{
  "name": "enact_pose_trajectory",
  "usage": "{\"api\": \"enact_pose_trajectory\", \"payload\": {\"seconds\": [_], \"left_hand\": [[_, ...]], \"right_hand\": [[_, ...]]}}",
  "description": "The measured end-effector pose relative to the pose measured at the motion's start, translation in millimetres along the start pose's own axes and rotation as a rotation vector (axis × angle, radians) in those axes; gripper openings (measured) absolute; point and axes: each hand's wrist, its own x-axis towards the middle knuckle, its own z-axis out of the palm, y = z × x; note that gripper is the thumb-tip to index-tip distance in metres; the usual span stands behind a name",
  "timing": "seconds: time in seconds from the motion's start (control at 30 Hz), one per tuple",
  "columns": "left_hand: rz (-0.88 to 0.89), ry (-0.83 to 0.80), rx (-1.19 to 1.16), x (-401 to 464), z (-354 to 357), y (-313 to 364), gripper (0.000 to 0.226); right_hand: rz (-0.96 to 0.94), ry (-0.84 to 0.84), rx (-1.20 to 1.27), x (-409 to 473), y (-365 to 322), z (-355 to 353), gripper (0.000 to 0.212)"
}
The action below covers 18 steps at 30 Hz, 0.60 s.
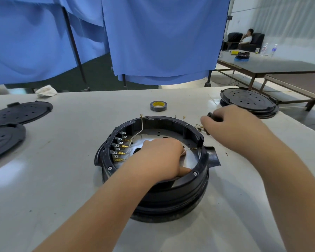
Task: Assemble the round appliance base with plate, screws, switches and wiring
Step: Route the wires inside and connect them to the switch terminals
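Left hand [158, 157] inside round base [153, 179], pinching white wire [186, 150]. Right hand [225, 122] grips black part [212, 116], near bench far-right edge. Seat terminals squarely, don't strain wires.

no readable text, labels or numbers anywhere

Plastic, metal and cloth on a smooth pale table

A matt black plastic base [154, 190] is seen mid-table [62, 179], floored by a shiny metal plate [153, 133] with brass-coloured terminals [121, 153] at 9 o'clock. A glossy tape roll [158, 106] is placed at 12 o'clock, and blue cloth [153, 42] is hung behind.
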Motion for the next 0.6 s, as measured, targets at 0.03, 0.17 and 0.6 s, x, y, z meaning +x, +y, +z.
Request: {"api": "enact_pose_trajectory", "payload": {"seconds": [0.03, 0.17, 0.6], "left_hand": [[-0.006, 0.001, 0.0, 0.4, 0.0, 0.0, 0.03], [-0.026, 0.011, 0.007, 0.6, -0.9, 0.7, 0.037], [-0.007, 0.293, -0.535, -0.9, -20.6, 4.6, 0.046]], "right_hand": [[0.008, -0.062, 0.116, 1.2, 2.6, 2.4, 0.039], [0.058, -0.291, 0.653, 10.8, 12.3, 4.4, 0.027], [0.014, -0.686, 1.027, 20.5, 31.5, 14.2, 0.045]]}}
